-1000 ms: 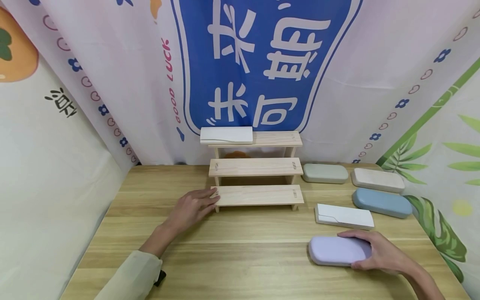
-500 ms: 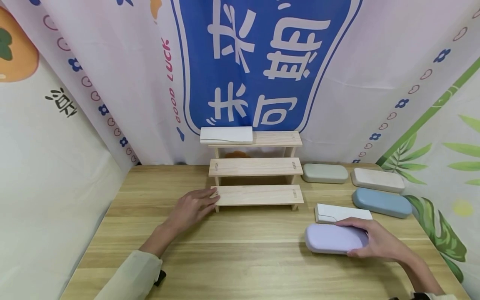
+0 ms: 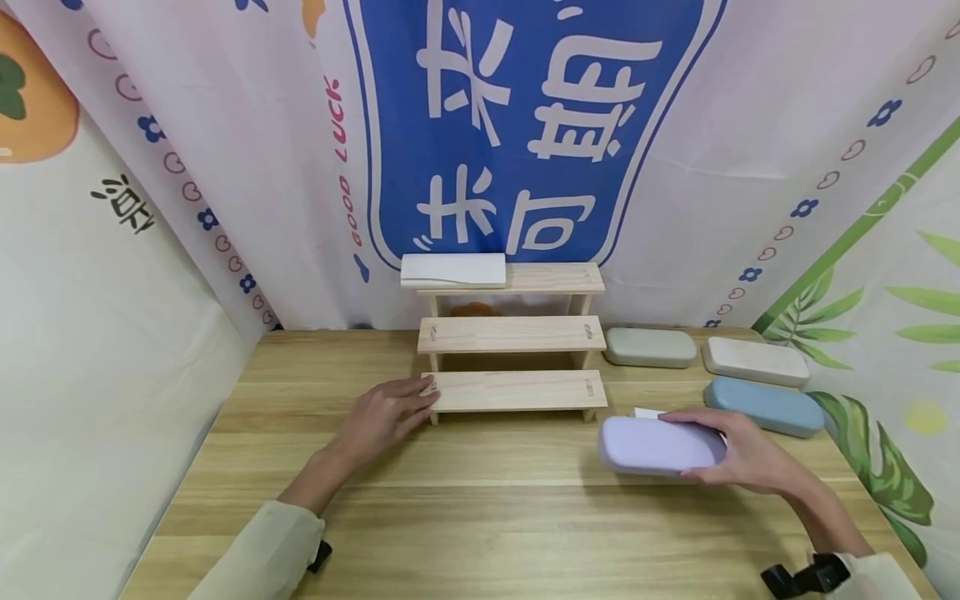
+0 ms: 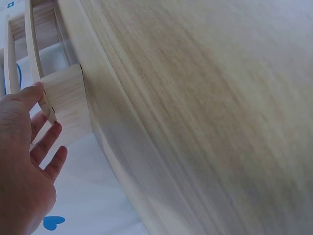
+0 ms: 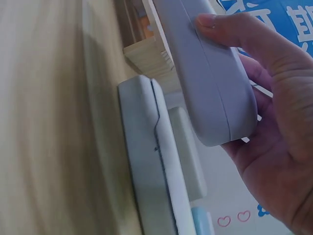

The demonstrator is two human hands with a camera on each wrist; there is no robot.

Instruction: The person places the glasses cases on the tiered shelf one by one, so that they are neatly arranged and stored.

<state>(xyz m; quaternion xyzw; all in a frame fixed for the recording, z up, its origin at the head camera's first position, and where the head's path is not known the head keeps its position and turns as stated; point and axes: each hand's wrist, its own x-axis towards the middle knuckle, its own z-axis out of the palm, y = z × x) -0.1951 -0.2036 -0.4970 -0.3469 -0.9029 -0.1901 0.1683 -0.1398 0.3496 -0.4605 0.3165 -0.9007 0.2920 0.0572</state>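
My right hand (image 3: 750, 452) grips a lavender hard glasses case (image 3: 660, 443) by its right end. In the right wrist view the thumb lies along one side of the lavender case (image 5: 210, 73), which is raised off the table. Behind it, mostly covered in the head view, lies a white flap-front glasses case (image 5: 146, 147). My left hand (image 3: 382, 421) holds the left end of the lowest step of a wooden three-step stand (image 3: 517, 392), thumb and fingers around the board's end (image 4: 46, 100). On the top step, at the left, rests another white case (image 3: 453, 271).
Right of the stand lie a grey-green case (image 3: 651, 347), a cream case (image 3: 756, 361) and a blue case (image 3: 765, 406). A printed curtain (image 3: 247, 100) hangs right behind the wooden table (image 3: 480, 517).
My right hand has lifted the lavender case and moved it back and slightly left, over the white flap-front case. My left hand has stayed on the stand.
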